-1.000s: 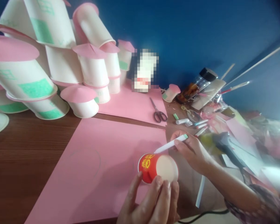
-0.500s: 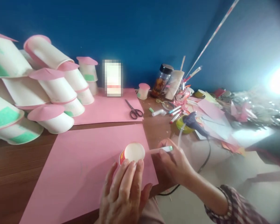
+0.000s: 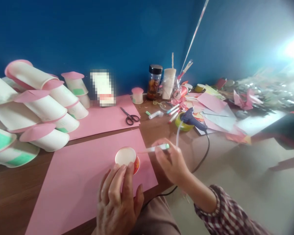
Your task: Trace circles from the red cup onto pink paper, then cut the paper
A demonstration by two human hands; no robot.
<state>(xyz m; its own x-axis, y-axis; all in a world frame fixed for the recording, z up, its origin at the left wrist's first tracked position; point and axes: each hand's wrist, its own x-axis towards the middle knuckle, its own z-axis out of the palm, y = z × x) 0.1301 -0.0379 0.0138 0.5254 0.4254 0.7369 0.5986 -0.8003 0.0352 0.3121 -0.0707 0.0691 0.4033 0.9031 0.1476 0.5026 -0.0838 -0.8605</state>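
Note:
A small paper cup [image 3: 125,156] with a pale round end facing up and a red and yellow side stands on the pink sheet [image 3: 71,182]. The fingertips of my left hand [image 3: 119,195] press on the cup's near edge and hold it, the thumb apart from it. To the right, my right hand [image 3: 170,160] pinches a white marker [image 3: 150,149] with a green end. The marker points left, its thin front part close to the cup's right side. Whether the tip touches anything is too blurred to tell.
Stacked white cups with pink tops [image 3: 42,104] rise at the left. Behind the sheet lie black scissors [image 3: 129,117] on more pink paper. Loose markers [image 3: 173,109], a dark-lidded jar [image 3: 154,81] and a blue glue gun [image 3: 189,117] with a cord are further right.
The view has shifted, so most things appear lower or further left. The cup now shows its red side at the right instead of the left. Both hands keep their hold.

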